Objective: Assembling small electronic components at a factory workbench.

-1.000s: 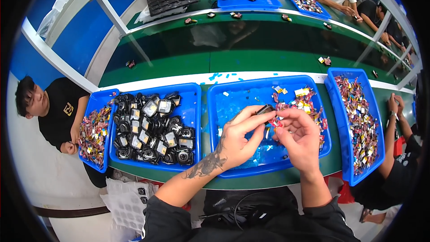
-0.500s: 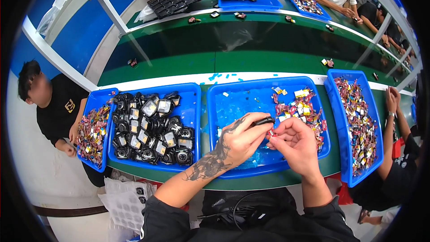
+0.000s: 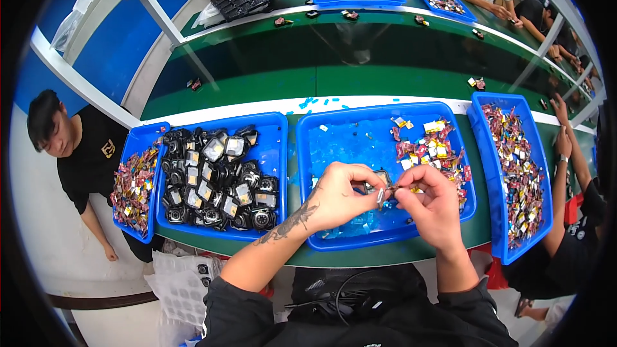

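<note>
On my feed the blue tray (image 3: pixel 385 238) looks like smooth, glossy plastic. The small held piece (image 3: pixel 380 195) catches a pale glint; I can't tell whether it's metal. I read the black units (image 3: pixel 205 189) as plastic with clear, shiny faces, the green belt (image 3: pixel 250 77) as slick and reflective, the black sleeve (image 3: pixel 239 311) as matt cloth.

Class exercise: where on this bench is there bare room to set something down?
Bare: the middle of the green belt, behind the white ledge, between the part clusters at left and right. Crowded: the heaped right-hand tray and the right side of the middle tray.
</note>
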`<state>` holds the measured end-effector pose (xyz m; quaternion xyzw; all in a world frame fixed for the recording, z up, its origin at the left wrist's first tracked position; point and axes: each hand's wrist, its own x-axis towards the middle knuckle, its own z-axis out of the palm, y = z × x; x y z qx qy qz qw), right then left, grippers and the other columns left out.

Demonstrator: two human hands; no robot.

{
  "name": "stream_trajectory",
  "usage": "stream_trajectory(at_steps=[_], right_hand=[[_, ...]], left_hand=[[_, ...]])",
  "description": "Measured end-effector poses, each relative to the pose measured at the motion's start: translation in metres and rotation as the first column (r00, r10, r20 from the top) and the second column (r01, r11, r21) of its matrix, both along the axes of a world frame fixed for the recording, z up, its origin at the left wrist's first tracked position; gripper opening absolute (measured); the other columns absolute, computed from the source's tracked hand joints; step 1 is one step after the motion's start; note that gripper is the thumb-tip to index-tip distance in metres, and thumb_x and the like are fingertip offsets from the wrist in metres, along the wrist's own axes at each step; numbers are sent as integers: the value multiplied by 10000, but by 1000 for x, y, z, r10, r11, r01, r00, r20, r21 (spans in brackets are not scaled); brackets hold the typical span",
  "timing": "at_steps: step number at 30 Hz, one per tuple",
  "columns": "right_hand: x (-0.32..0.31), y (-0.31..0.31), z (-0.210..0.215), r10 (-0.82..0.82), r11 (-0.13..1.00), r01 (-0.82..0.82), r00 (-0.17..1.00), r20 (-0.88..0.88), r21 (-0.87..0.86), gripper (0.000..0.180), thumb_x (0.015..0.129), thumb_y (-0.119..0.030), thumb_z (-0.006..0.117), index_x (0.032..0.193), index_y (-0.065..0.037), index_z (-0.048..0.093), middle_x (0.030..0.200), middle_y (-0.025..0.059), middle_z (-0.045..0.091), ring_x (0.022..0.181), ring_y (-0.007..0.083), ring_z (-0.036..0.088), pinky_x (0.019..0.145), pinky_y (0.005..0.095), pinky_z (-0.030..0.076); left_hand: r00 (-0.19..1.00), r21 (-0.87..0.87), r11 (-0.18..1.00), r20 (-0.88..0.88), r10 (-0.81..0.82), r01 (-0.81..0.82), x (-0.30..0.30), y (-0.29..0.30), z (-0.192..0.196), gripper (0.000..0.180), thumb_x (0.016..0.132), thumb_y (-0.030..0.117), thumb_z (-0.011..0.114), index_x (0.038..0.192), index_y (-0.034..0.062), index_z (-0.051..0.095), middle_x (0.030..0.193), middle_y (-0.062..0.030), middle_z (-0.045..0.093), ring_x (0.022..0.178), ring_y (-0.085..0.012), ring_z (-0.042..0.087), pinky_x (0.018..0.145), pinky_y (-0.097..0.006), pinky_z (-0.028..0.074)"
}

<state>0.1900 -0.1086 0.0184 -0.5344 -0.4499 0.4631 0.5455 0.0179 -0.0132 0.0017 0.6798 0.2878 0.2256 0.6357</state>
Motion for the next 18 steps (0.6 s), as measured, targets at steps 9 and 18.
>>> stream_trajectory(at_steps=[9, 18], right_hand=[[-6, 11, -2, -202, 970, 211, 976, -77, 123, 214, 817, 47, 695, 987, 8, 571, 871, 42, 620, 794, 70, 601, 690, 183, 498], [-9, 15, -12, -237, 956, 214, 967, 97, 200, 253, 797, 40, 720, 998, 0, 571, 827, 21, 619, 740, 54, 585, 648, 175, 470]], left_hand=[[969, -81, 990, 208, 132, -118, 9, -9, -1, 346, 806, -63, 701, 1147, -49, 643, 1150, -130, 607, 1028, -190, 630, 892, -293, 545], [973, -70, 993, 203, 111, -99, 7, -8, -6, 362, 824, -80, 651, 1181, -25, 634, 1215, -151, 588, 1085, -210, 612, 930, -298, 528]])
